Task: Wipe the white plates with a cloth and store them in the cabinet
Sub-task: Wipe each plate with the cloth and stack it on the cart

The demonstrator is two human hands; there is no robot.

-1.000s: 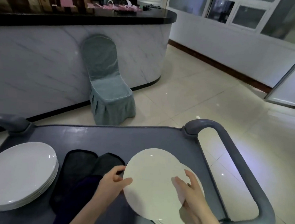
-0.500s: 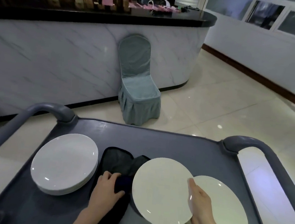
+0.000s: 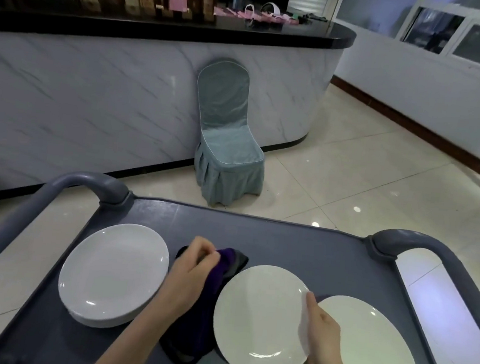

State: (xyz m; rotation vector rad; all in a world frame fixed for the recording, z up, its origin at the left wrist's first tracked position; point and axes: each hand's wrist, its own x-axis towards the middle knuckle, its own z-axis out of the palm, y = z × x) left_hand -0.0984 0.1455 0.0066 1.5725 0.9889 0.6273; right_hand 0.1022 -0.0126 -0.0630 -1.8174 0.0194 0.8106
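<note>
My right hand (image 3: 322, 338) grips the right rim of a white plate (image 3: 258, 320), held tilted just above the grey cart top (image 3: 285, 244). Under that hand lies another white plate (image 3: 375, 347), on the cart at the right; whether more lie beneath it is hidden. My left hand (image 3: 190, 273) is closed on a dark purple cloth (image 3: 219, 270), bunched and lifted between the plates. A stack of white plates (image 3: 113, 272) rests on the cart at the left.
The cart has raised grey handles at the left (image 3: 85, 181) and right (image 3: 419, 244). Beyond it a chair in a blue-green cover (image 3: 227, 148) stands against a marble-fronted counter (image 3: 95, 96). Tiled floor stretches to the right.
My left hand has let go of the plate, closed on the cloth and pulled it up. The held plate now rests in my right hand alone. The view has swung left.
</note>
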